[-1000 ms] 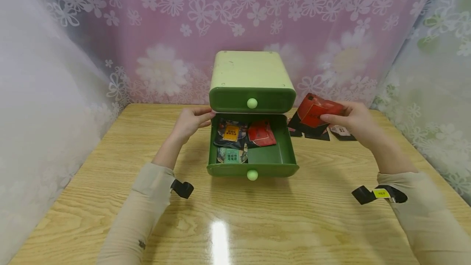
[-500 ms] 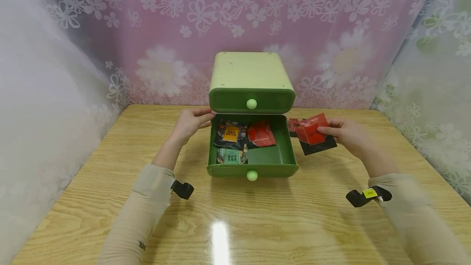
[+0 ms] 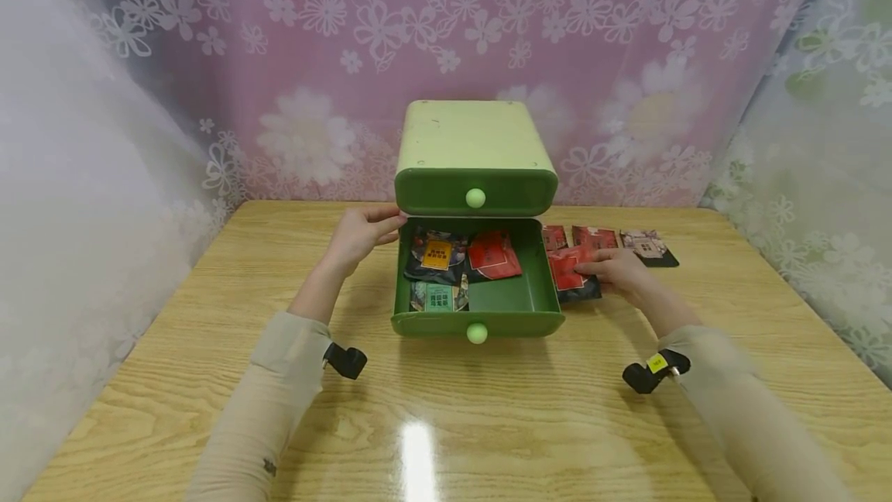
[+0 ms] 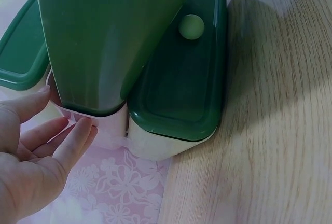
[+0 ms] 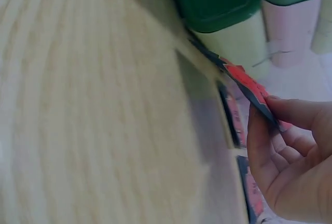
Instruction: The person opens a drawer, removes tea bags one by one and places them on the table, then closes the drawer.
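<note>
A small drawer cabinet (image 3: 474, 138) with a cream top and green fronts stands on the table, its middle drawer (image 3: 516, 322) pulled out. Inside lie a black sachet with an orange label (image 3: 437, 254), a red sachet (image 3: 493, 254) and a green-labelled sachet (image 3: 439, 297). My left hand (image 3: 358, 238) touches the cabinet's left side with extended fingers; the left wrist view shows fingertips (image 4: 83, 125) at the pink casing's edge. Just right of the drawer, my right hand (image 3: 622, 276) pinches a red-and-black sachet (image 3: 566, 268) between thumb and fingers, tilted above the table in the right wrist view.
More sachets lie on the table right of the cabinet: a red one (image 3: 555, 237), another red one (image 3: 595, 237) and a pale pink-and-black one (image 3: 650, 246). A closed bottom drawer (image 4: 176, 79) shows under the open one. A floral curtain (image 3: 313, 60) hangs behind.
My right hand has brought the red-and-black sachet left and down, from above the table sachets to beside the open drawer. My left hand has stayed at the cabinet's side.
</note>
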The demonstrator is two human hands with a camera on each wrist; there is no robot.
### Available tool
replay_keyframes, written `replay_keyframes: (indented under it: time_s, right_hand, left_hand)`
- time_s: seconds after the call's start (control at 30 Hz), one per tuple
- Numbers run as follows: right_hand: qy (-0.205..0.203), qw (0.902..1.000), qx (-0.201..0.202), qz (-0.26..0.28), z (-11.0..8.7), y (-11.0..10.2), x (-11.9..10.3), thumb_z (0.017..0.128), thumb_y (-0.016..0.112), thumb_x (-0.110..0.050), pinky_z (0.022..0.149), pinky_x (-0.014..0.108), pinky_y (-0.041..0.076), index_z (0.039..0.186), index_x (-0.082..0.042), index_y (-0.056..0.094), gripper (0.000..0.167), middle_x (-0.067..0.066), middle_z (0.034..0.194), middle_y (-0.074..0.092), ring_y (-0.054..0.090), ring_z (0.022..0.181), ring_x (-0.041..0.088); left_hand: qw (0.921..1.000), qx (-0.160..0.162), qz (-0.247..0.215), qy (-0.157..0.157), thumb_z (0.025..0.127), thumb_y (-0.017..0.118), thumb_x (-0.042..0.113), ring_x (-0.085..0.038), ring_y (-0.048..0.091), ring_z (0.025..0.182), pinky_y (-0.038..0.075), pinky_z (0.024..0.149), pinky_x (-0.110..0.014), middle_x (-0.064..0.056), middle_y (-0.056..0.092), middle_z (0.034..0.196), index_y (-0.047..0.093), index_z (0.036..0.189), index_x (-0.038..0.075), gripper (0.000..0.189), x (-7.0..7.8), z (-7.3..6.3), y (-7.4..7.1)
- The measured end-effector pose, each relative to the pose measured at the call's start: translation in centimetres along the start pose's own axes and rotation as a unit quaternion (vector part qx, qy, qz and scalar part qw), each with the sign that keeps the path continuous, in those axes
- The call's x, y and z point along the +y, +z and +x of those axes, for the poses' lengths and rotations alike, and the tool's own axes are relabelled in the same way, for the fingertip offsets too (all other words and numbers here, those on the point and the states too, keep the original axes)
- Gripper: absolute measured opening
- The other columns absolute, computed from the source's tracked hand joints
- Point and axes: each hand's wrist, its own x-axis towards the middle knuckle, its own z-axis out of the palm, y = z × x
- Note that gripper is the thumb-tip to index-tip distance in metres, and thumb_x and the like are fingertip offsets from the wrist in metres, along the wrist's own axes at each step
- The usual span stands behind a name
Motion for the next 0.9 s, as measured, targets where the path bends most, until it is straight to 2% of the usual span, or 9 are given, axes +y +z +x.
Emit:
replay_keyframes:
  time_s: [0.2,0.37,0.43,0.67,0.9]
  right_hand:
    - [0.011,0.9985,0.008,-0.053,0.7,1.5,0.4,0.088,0.063,-0.006,0.053,0.020,0.052,0.080,-0.004,0.056,0.011,-0.003,0.069,0.054,0.054,0.058,0.005]
    - [0.014,0.9929,0.026,-0.116,1.0,2.0,0.4,0.087,0.063,-0.005,0.048,0.019,0.047,0.065,-0.008,0.049,0.026,-0.005,0.057,0.045,0.046,0.051,0.005]
    - [0.012,0.9888,0.033,-0.145,1.2,2.0,0.4,0.087,0.064,-0.006,0.049,0.020,0.049,0.061,-0.010,0.047,0.031,-0.005,0.055,0.044,0.046,0.050,0.006]
    - [-0.010,0.9692,0.044,-0.242,1.6,1.9,0.4,0.083,0.069,-0.010,0.051,0.022,0.051,0.054,-0.013,0.041,0.040,-0.006,0.051,0.045,0.053,0.049,0.009]
    - [-0.029,0.9370,0.047,-0.345,1.8,1.6,0.5,0.082,0.070,-0.020,0.049,0.022,0.036,0.051,-0.015,0.042,0.043,-0.006,0.048,0.037,0.043,0.045,0.010]
  left_hand:
    - [1.0000,0.002,-0.005,-0.001,0.093,0.058,0.012,-0.028,0.054,0.115,0.051,0.090,-0.030,-0.018,0.050,0.131,0.051,0.130,-0.005,0.041,-0.2,-0.1,-0.1]
    - [0.9999,-0.006,-0.008,0.006,0.093,0.058,0.012,-0.028,0.053,0.115,0.050,0.093,-0.033,-0.019,0.050,0.131,0.051,0.130,-0.005,0.041,-0.2,-0.1,0.0]
    - [0.9999,-0.007,-0.008,0.009,0.093,0.058,0.012,-0.028,0.053,0.116,0.050,0.093,-0.034,-0.019,0.050,0.131,0.050,0.130,-0.005,0.041,-0.1,0.0,0.0]
    - [1.0000,-0.005,-0.003,0.004,0.093,0.058,0.013,-0.028,0.053,0.116,0.051,0.091,-0.031,-0.018,0.051,0.131,0.051,0.129,-0.005,0.041,0.0,0.1,0.0]
    - [1.0000,-0.003,0.002,0.000,0.093,0.058,0.013,-0.027,0.053,0.116,0.050,0.092,-0.031,-0.018,0.050,0.131,0.051,0.130,-0.005,0.041,0.0,0.1,0.1]
